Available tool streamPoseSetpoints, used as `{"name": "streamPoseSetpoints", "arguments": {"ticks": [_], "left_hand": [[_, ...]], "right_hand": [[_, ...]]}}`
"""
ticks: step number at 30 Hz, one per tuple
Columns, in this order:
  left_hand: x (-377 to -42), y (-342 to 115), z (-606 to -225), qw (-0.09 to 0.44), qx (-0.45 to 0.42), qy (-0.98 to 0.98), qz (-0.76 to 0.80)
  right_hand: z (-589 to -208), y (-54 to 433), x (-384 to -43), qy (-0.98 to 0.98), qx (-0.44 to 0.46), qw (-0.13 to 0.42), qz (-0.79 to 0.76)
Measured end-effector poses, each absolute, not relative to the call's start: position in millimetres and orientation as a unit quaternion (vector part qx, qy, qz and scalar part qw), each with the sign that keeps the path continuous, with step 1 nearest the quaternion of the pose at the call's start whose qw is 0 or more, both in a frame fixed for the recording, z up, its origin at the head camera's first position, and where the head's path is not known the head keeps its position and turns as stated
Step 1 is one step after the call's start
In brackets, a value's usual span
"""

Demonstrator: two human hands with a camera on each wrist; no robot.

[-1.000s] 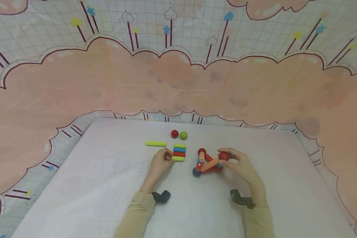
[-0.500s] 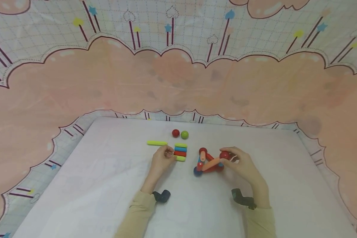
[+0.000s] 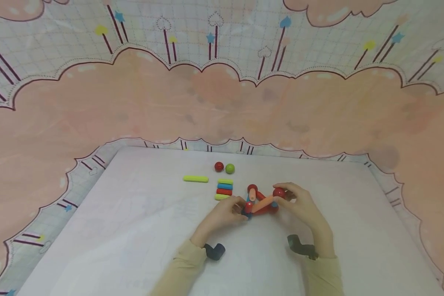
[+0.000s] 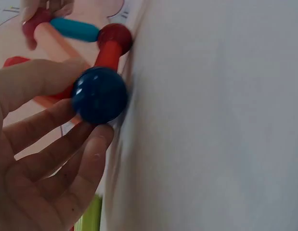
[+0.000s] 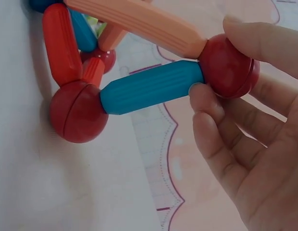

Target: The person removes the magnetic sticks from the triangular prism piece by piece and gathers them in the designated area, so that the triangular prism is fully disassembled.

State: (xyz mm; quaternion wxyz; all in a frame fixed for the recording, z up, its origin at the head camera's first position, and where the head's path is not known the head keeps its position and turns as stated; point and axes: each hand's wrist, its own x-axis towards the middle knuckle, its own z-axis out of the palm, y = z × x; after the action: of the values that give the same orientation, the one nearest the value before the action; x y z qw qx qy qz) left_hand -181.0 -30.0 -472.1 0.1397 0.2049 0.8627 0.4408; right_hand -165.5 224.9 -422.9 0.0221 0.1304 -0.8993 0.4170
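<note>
A structure of magnetic rods and balls stands on the table right of centre. My right hand (image 3: 299, 201) pinches its raised red ball (image 5: 228, 65), from which an orange rod (image 5: 144, 24) and a blue rod (image 5: 151, 86) run. The blue rod leads down to another red ball (image 5: 79, 111) at the table. On the structure's near left corner, my left hand (image 3: 223, 213) has thumb and fingers around a dark blue ball (image 4: 99, 95). A red rod (image 4: 109, 55) joins that ball to a red one. Parts of the structure's left side are hidden behind the left fingers.
Behind the left hand lie short rods in a row: yellow-green (image 3: 225, 181), blue (image 3: 225, 186), red (image 3: 224, 192) and another yellow-green (image 3: 221, 197). A longer yellow-green rod (image 3: 195, 179) is to their left. Farther back are a loose red ball (image 3: 219, 166) and green ball (image 3: 230, 168).
My left hand has moved right and nearer, from beside the row of short rods to the structure's dark blue ball. The right hand keeps its grip on the red ball.
</note>
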Motion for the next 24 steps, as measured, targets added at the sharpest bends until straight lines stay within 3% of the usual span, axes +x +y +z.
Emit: {"name": "streamPoseSetpoints", "arguments": {"ticks": [14,24], "left_hand": [[-164,10,-475,0.101,0.239,0.883,0.390],[-163,24,-477,0.102,0.247,0.883,0.387]], "right_hand": [[-434,265,-146,-0.893,0.161,0.078,0.412],[-446,287,-124,-0.930,0.067,-0.014,0.360]]}}
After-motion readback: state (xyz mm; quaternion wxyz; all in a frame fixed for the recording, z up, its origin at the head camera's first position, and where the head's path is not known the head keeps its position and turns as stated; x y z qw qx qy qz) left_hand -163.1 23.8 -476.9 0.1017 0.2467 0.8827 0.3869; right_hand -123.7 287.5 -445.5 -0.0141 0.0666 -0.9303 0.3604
